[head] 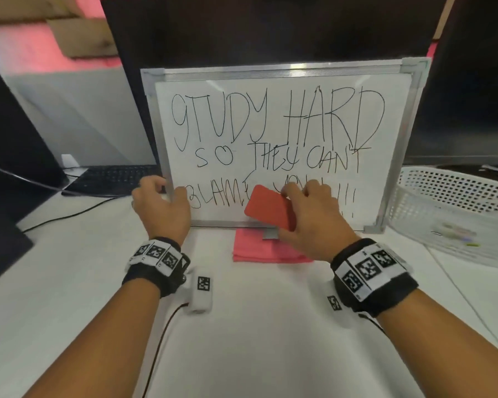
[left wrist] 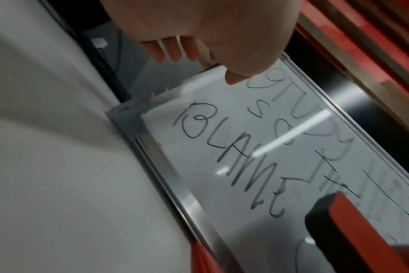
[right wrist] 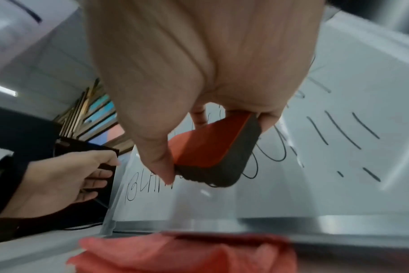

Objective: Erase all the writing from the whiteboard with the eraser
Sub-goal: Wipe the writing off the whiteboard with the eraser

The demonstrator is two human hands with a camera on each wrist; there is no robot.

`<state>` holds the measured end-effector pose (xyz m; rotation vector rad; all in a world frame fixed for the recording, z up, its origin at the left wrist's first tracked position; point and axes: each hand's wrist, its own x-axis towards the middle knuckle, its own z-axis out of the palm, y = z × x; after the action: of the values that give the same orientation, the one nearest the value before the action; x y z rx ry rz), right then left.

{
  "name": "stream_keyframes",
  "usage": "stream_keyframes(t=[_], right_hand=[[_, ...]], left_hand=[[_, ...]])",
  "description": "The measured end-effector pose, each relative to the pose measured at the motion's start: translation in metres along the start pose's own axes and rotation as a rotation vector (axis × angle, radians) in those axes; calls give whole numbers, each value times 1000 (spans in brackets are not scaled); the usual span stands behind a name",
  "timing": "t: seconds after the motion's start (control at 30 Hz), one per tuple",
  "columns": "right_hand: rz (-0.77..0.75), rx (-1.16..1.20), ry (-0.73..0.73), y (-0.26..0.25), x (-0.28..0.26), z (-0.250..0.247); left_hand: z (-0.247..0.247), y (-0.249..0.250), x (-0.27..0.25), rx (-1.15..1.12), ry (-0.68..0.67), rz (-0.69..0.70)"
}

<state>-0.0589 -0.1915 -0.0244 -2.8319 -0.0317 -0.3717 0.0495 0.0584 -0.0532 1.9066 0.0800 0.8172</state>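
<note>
A whiteboard [head: 397,90] with a metal frame stands propped on the desk, covered in black handwriting in three lines. My right hand [head: 296,202] grips a red eraser [head: 268,208] with a dark felt face, held tilted in front of the bottom line of writing. In the right wrist view, thumb and fingers clamp the eraser [right wrist: 222,162] by its edges, just off the board [right wrist: 339,184]. My left hand [head: 163,193] holds the board's left edge near the bottom corner, thumb in front, fingers behind. The left wrist view shows this hand [left wrist: 199,64], the board [left wrist: 222,212] and the eraser [left wrist: 353,230].
A folded pink cloth [head: 259,248] lies on the white desk just before the board. A white perforated basket [head: 454,214] sits at the right. A black keyboard [head: 115,179] and a dark laptop [head: 12,139] are at the left, a dark monitor [head: 270,30] behind.
</note>
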Motion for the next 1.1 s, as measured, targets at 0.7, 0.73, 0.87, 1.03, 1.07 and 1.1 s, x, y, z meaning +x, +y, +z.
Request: stream_keyframes(t=[0.7,0.73,0.87,1.03,1.07,1.1], right_hand=[[-420,-328,241,-49,35,47],[-466,-333,259,-54,39,51],[-575,-360,358,-76,58,72],[-616,-341,395,-97,81,86],[-621,-345,390,-99,83,87],[-620,-346,384,-100,83,87]], left_hand=[[4,-59,15,-269,-370,-314],[5,-62,15,-269,-368,-311],[6,-72,16,-290,-362,-300],[5,-71,14,-271,-322,-259],[5,-70,13,-269,-314,-252],[6,-70,13,-265,-311,-248]])
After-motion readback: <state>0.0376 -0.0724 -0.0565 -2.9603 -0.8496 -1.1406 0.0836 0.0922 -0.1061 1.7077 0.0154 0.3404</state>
